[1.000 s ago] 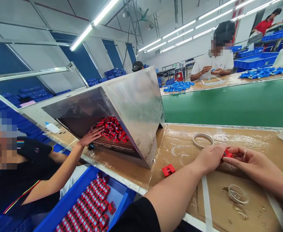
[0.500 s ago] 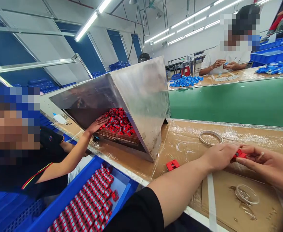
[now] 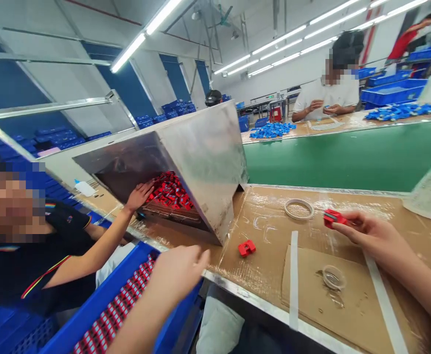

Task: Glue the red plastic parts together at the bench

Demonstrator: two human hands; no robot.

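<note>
My right hand [image 3: 373, 233] pinches a small red plastic part [image 3: 333, 219] with a dark strip, above the cardboard-covered bench. My left hand [image 3: 182, 270] is over the upper end of a blue bin [image 3: 176, 319], apart from my right hand. Its fingers are bent, smeared by motion and mostly hidden behind the back of the hand, so I cannot make out whether it holds anything. Rows of red parts [image 3: 117, 307] lie in the bin, partly covered by my forearm. Another red part [image 3: 246, 248] rests alone on the bench.
A metal hopper [image 3: 204, 162] holds a heap of red parts [image 3: 169, 191], where a co-worker's hand [image 3: 140, 195] reaches in. A tape ring [image 3: 299, 209] and a small round dish [image 3: 333, 278] lie on the bench. Behind runs a green conveyor [image 3: 329, 160]; a person sits beyond it.
My left hand has left the red part and swung left over the bin. My right hand keeps a red part, now held alone. The view has shifted slightly.
</note>
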